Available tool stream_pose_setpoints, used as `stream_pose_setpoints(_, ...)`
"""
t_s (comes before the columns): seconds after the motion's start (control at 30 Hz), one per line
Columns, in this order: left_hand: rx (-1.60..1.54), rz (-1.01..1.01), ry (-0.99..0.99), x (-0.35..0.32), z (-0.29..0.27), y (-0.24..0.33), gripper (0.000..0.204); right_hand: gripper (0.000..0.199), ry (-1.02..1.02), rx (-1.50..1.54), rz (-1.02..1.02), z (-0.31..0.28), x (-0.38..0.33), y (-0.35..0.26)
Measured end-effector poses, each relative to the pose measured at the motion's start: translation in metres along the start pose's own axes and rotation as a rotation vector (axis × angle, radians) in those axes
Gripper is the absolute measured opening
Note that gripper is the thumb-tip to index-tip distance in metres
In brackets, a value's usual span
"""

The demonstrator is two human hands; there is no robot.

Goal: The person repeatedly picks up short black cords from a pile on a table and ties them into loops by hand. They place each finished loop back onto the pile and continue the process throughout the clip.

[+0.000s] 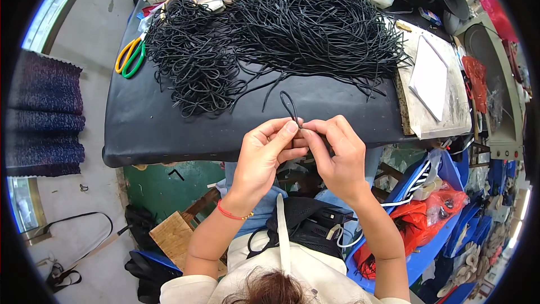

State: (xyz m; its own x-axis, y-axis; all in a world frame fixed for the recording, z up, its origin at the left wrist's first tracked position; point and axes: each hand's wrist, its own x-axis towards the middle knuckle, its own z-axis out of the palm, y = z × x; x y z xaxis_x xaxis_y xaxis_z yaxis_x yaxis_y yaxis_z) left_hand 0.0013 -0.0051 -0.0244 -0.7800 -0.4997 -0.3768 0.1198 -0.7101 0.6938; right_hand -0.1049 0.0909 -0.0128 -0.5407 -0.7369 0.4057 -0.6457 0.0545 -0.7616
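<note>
While both hands work above the near edge of the black table (163,129), the left hand (269,145) pinches a black cord (288,103) between thumb and fingers, and the right hand (337,156) pinches it just beside, thumb against forefinger. Should either pinch loosen, the bent cord could spring open or slip, its thinness leaving little to hold; an uneven pull could skew it. The gripped portion is largely hidden. Just beyond the fingertips, the cord forms a narrow loop whose closed end points away from the person and slightly left; its long axis follows that slant. Farther beyond the fingers lie a smaller cord heap (194,59), ahead and left, and a larger cord heap (315,28), ahead; stray strands there could snag a loop brought too far forward.
</note>
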Motion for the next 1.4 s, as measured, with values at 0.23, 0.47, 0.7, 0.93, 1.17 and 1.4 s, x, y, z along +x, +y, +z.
stream_pose_setpoints(0.23,0.022,0.034,0.059,0.0,0.003,-0.002,0.019,0.017,-0.189,-0.072,-0.039,-0.011,0.0,0.002)
stream_pose_setpoints(0.47,-0.302,0.033,-0.004,0.009,-0.015,-0.001,0.016,0.019,-0.101,-0.213,-0.134,-0.024,-0.002,0.008)
stream_pose_setpoints(0.7,0.046,-0.1,-0.067,-0.003,-0.005,0.0,0.015,0.021,-0.031,-0.265,-0.315,-0.013,0.006,0.006)
stream_pose_setpoints(0.93,0.275,0.078,0.009,-0.004,-0.001,0.007,0.013,0.021,-0.063,-0.292,-0.198,-0.029,0.001,0.003)
stream_pose_setpoints(1.17,0.604,0.224,-0.231,-0.013,0.0,0.006,0.018,0.013,-0.139,-0.185,-0.194,-0.042,0.034,-0.007)
stream_pose_setpoints(1.4,0.221,0.041,-0.188,-0.004,-0.004,0.009,0.028,0.011,-0.214,0.066,0.014,-0.022,-0.001,0.004)
